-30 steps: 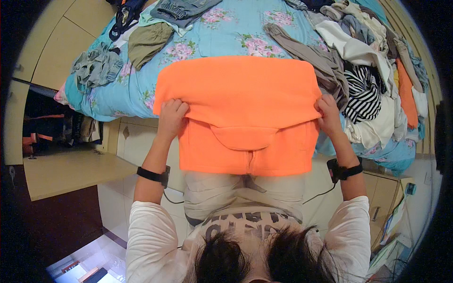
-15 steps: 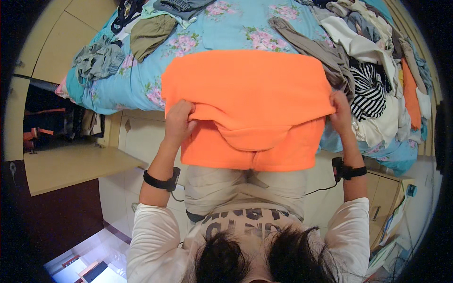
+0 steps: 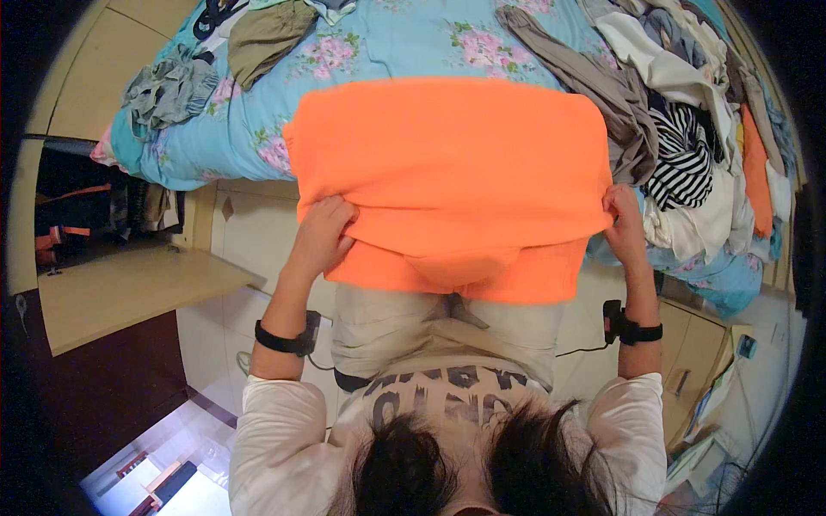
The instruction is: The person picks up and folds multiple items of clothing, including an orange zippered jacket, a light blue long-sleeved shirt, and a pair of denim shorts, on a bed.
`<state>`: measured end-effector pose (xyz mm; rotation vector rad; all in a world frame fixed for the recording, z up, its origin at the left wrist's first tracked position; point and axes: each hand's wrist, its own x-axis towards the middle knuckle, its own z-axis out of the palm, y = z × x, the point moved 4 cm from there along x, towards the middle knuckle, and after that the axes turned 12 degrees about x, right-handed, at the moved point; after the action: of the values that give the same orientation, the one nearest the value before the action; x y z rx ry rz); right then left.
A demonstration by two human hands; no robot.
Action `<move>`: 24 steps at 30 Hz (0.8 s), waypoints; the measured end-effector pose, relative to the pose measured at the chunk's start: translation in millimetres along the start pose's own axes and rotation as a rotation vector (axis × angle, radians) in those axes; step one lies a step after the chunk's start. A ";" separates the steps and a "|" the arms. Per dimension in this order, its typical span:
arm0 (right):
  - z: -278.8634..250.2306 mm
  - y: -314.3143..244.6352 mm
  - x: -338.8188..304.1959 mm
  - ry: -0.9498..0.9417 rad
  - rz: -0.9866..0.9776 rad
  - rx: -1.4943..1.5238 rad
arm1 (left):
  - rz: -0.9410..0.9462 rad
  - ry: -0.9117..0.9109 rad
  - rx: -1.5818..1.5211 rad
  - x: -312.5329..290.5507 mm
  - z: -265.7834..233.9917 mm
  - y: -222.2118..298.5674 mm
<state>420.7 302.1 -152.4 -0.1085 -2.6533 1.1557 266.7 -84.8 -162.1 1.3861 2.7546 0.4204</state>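
A bright orange garment lies spread across the bed's near edge and over my lap, with its upper layer folded down toward me. What kind of garment it is does not show. My left hand pinches the fold at its left side, fingers closed on the cloth. At the right side my right hand grips the same fold between thumb and fingers. Between the two hands the cloth sags slightly, and a lower orange layer shows beneath it.
The bed has a blue flowered cover. A heap of clothes, with a striped black-and-white garment, fills its right side. Olive shorts and a grey-green garment lie at left. An opened cabinet flap juts out at left.
The folded upper layer has come lower toward me, covering more of the layer beneath. Both hands keep their hold, the left slightly lower. The view has shifted a little.
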 end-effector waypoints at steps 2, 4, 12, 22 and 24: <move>-8.6 -19.6 5.5 -0.071 0.020 -0.038 | -0.053 -0.088 -0.047 5.8 -13.8 6.6; -10.1 -50.0 4.4 -0.133 -0.067 -0.184 | -0.003 -0.113 -0.010 7.4 -30.1 19.6; 45.6 -107.4 18.7 -0.299 -0.333 -0.223 | 0.224 -0.058 0.270 19.9 -19.7 55.7; 28.2 -99.8 92.7 -0.350 -0.344 -0.133 | 0.183 0.011 0.535 55.2 -21.0 25.4; 16.5 -103.5 108.1 -0.304 -0.373 -0.185 | 0.092 0.120 0.355 70.5 -44.1 2.7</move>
<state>315.1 237.4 -66.8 0.5477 -2.8623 0.8604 219.9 -37.3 -112.3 1.6112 2.9806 0.0130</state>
